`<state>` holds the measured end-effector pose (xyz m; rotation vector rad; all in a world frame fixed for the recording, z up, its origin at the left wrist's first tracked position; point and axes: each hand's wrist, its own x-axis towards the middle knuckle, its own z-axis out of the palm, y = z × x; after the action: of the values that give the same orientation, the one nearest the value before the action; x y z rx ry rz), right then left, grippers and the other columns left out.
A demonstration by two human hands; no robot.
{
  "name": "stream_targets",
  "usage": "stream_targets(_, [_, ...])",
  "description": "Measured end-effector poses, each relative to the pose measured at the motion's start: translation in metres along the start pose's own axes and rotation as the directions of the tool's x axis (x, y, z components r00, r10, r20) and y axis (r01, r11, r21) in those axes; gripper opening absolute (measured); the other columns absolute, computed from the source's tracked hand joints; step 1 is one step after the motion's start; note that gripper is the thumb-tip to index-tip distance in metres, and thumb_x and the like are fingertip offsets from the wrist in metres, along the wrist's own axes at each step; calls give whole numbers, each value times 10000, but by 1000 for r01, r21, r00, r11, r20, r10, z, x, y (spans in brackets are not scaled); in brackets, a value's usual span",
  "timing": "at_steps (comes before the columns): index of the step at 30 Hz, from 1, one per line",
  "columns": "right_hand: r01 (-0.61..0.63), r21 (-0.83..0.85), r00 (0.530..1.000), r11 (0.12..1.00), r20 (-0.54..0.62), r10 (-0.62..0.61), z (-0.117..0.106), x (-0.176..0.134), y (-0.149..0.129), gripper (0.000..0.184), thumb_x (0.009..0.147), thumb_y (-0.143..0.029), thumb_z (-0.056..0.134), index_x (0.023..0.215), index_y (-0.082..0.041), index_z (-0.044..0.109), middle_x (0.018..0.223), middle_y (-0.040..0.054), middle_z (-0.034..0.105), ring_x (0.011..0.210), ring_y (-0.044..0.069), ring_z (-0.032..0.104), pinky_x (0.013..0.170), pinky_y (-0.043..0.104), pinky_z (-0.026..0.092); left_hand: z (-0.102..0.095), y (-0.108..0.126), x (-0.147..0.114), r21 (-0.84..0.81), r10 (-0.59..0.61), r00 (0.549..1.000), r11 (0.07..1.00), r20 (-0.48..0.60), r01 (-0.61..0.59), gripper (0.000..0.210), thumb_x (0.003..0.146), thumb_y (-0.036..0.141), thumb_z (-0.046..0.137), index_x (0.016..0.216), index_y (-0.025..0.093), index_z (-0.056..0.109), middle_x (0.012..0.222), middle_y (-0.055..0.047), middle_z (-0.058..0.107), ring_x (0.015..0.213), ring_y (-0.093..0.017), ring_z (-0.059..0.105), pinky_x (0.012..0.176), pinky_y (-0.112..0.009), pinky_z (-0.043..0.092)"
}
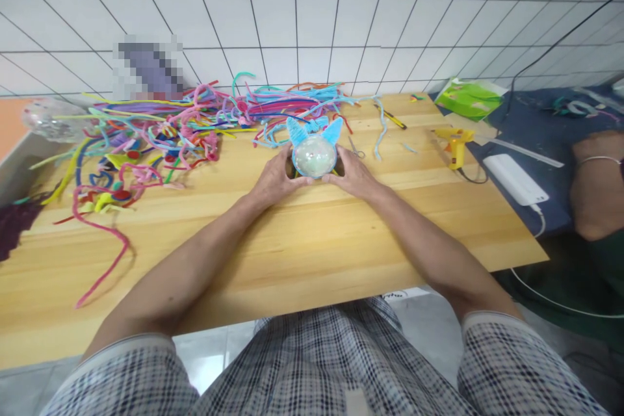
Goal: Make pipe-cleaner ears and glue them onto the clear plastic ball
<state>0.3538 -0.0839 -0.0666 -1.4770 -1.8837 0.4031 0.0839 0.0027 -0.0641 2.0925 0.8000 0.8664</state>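
Between my two hands is a clear round ball (pixel 315 156) with two pointed blue ears (pixel 333 131) of fuzzy pipe cleaner on top. A blue rim runs around it. My left hand (pixel 283 172) wraps its left side, thumb at the lower front edge. My right hand (pixel 351 173) grips the right side in the same way, its thumb close to the other. The fingers behind the ball are hidden. Close beyond my right hand lies a small pair of scissors (pixel 357 151), partly covered. Blue pipe cleaners (pixel 273 133) lie just behind the ball.
A tangled heap of coloured pipe cleaners (pixel 160 127) covers the back left. A yellow glue gun (pixel 455 146), a white power bank (pixel 515 179), a yellow cutter knife (pixel 391 116) and a green packet (pixel 470 99) are at the right. Another person's arm (pixel 597 185) rests at the far right.
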Motion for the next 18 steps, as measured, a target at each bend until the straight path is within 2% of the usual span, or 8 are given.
stream_targets(6, [-7,30,1000,1000,-17,7,0,1,-3,891,933,-741,792,1603,-196,573,1592,254,705,1476,467,671,1237,670,529,-1,7,1,-105,-64,998,992,25,67,1023,731,826,931,1486,230,583,1609,-211,670,1526,-450,648,1320,-629,488])
stream_targets(11, [-16,45,999,999,-44,18,2,1,-5,846,922,-655,823,1585,-182,592,1574,249,724,1446,454,691,1218,661,546,2,17,4,-203,-131,991,970,26,134,908,709,763,982,1327,224,593,1391,-150,763,1331,-383,743,1168,-542,610])
stream_targets(14, [-29,48,998,998,-48,32,4,2,-4,825,916,-594,833,1581,-166,598,1546,250,742,1423,454,703,1199,658,559,2,18,5,-234,-139,988,960,69,151,819,739,723,985,1245,220,581,1313,-127,772,1267,-347,758,1111,-504,633])
stream_targets(18, [-25,43,997,999,-67,28,8,5,0,796,902,-504,863,1593,-203,607,1556,221,748,1428,444,706,1209,642,562,5,10,12,-294,-109,992,948,70,125,938,681,743,1011,1334,229,577,1391,-144,764,1321,-357,749,1147,-521,627])
